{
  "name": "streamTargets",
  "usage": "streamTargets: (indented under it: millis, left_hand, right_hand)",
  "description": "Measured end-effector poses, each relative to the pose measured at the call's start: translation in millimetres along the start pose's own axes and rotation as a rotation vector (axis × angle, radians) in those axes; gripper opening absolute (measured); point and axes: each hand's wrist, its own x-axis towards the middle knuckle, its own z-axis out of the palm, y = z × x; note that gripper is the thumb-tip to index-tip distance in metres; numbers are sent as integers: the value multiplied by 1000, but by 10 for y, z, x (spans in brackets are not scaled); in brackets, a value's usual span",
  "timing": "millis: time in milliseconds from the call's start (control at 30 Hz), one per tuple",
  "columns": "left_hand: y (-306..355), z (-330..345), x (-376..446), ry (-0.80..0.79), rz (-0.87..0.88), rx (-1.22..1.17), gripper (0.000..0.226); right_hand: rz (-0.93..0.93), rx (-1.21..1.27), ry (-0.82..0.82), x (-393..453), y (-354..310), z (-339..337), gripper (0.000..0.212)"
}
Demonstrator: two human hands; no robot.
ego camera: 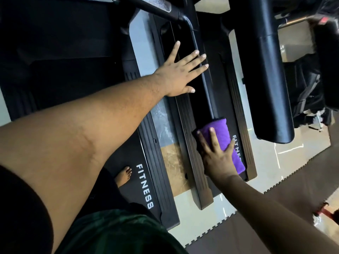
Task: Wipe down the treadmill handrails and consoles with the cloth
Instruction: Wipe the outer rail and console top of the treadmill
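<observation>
A black treadmill handrail (202,70) runs from the console at the top down toward me. A purple cloth (222,136) is wrapped over the handrail's near end. My right hand (216,153) lies on top of the cloth, fingers spread and curled over it around the rail. My left hand (180,72) reaches out further up, fingers straight and spread, its fingertips at the handrail's left side. The console (157,4) shows only as a dark edge at the top.
The treadmill deck (145,186) marked FITNESS lies below on the left with my bare foot (124,176) on it. A second treadmill's thick black handrail (267,74) stands to the right. Foam floor mats (275,208) and red equipment (326,211) sit at lower right.
</observation>
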Motion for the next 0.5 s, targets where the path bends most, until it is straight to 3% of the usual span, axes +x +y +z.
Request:
streamTargets:
  millis: [200,367,500]
  left_hand:
    - [-116,-38,42,-10,-29,19,85]
    - [-216,-79,76,-23,12,47,83]
    - [-290,-89,97,-26,11,40,84]
  right_hand:
    - [21,-78,182,694,133,-532,67]
    - [252,450,271,207,105,-65,126]
    - [222,677,325,352,245,-102,118]
